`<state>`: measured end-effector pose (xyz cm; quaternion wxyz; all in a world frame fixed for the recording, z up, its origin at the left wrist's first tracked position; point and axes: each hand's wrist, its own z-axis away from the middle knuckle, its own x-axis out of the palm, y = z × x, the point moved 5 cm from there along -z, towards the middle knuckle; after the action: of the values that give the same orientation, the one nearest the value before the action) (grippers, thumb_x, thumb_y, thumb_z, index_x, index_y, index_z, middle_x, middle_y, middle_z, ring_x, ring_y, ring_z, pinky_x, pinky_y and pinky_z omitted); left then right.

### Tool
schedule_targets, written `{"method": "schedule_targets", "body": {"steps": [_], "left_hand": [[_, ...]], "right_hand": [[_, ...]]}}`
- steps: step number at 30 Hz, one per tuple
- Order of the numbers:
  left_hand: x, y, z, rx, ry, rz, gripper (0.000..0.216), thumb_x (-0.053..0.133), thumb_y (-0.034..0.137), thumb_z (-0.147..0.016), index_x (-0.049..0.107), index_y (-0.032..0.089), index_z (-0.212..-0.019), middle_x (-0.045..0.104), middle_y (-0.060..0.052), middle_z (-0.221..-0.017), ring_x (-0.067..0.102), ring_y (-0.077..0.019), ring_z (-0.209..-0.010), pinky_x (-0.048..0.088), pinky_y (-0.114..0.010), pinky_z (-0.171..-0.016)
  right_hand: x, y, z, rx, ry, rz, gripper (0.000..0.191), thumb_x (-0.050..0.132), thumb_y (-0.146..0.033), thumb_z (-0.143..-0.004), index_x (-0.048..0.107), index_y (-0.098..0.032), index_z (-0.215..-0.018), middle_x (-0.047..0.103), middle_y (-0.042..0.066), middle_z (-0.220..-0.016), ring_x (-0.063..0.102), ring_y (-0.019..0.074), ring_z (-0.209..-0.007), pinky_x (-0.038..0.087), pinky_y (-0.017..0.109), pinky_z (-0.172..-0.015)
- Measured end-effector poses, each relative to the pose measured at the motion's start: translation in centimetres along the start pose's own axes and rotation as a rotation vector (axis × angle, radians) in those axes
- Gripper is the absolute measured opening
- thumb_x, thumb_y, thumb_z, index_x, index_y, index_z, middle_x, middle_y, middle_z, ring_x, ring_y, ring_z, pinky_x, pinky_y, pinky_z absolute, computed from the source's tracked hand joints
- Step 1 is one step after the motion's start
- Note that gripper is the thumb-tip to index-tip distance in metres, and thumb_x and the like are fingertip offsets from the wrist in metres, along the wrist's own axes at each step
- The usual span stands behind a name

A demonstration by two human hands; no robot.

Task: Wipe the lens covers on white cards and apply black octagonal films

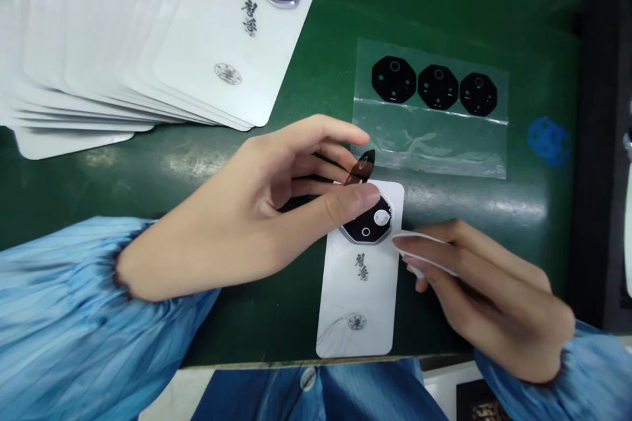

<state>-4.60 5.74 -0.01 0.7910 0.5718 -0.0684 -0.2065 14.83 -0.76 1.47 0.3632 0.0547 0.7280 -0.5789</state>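
Note:
A white phone back cover (359,289) lies on the green mat near the front edge, its black octagonal camera plate (368,227) at the far end. My left hand (257,204) reaches over that end, thumb pressed on the plate, fingers pinching a dark octagonal film (362,168) lifted above it. My right hand (474,289) rests at the cover's right side, fingers closed on a small white piece (424,243) that touches the cover's edge.
A fanned stack of white back covers (148,46) fills the far left. A clear sheet (429,112) carries three black octagonal stickers (437,87). A blue octagonal film (548,140) lies at the right on the green mat (296,99).

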Motion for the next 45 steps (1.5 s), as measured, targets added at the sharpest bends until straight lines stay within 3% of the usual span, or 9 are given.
{"method": "schedule_targets", "body": {"steps": [6,14,27,32,36,45], "left_hand": [[-0.2,-0.5,-0.2,0.006,0.009,-0.038,0.036,0.069,0.042,-0.079,0.065,0.026,-0.112,0.071,0.007,-0.097,0.071,-0.018,-0.099,0.059,-0.018,-0.08],[0.0,-1.1,0.1,0.059,-0.052,-0.01,0.035,0.067,0.043,-0.085,0.061,0.028,-0.116,0.07,0.004,-0.1,0.07,-0.0216,-0.101,0.06,-0.028,-0.087],[0.4,-1.4,-0.1,0.064,-0.1,-0.093,0.042,0.062,0.048,-0.088,0.053,0.029,-0.123,0.07,0.0,-0.106,0.069,-0.0238,-0.104,0.063,-0.029,-0.074],[0.3,-1.6,0.0,0.052,-0.094,-0.107,0.044,0.061,0.052,-0.087,0.053,0.03,-0.124,0.069,0.001,-0.107,0.068,-0.0232,-0.104,0.062,-0.026,-0.072],[0.3,-1.6,0.1,0.058,-0.075,-0.118,0.042,0.061,0.052,-0.087,0.054,0.032,-0.124,0.069,0.003,-0.107,0.068,-0.0229,-0.105,0.062,-0.025,-0.071],[0.1,-2.1,0.4,0.066,-0.074,-0.109,0.039,0.064,0.043,-0.088,0.054,0.037,-0.125,0.068,0.005,-0.109,0.067,-0.022,-0.108,0.06,-0.019,-0.071]], "right_hand": [[1.7,-0.4,-0.5,-0.094,-0.012,0.24,0.035,0.048,0.008,-0.09,0.063,-0.012,-0.114,0.058,0.007,-0.106,0.06,0.0112,-0.084,0.049,0.023,-0.064],[2.5,-0.4,-0.6,-0.085,-0.084,0.333,0.036,0.049,0.008,-0.087,0.062,-0.01,-0.116,0.057,0.007,-0.109,0.062,0.0137,-0.09,0.049,0.026,-0.077],[3.0,-0.5,-0.2,-0.066,-0.06,0.501,0.049,0.043,0.009,-0.082,0.059,-0.015,-0.121,0.055,0.009,-0.111,0.06,0.016,-0.082,0.046,0.028,-0.058],[2.7,-0.3,-0.4,-0.016,-0.073,0.336,0.044,0.042,0.009,-0.083,0.058,-0.016,-0.116,0.053,0.008,-0.105,0.059,0.0163,-0.088,0.048,0.027,-0.063],[2.0,-0.2,-0.2,0.035,0.049,0.225,0.029,0.045,0.003,-0.09,0.059,-0.017,-0.105,0.054,0.005,-0.097,0.057,0.0133,-0.083,0.051,0.026,-0.071],[1.6,0.7,0.7,0.13,0.166,0.104,0.024,0.052,-0.003,-0.091,0.063,-0.021,-0.103,0.056,0.004,-0.093,0.056,0.0127,-0.067,0.05,0.029,-0.056]]}}
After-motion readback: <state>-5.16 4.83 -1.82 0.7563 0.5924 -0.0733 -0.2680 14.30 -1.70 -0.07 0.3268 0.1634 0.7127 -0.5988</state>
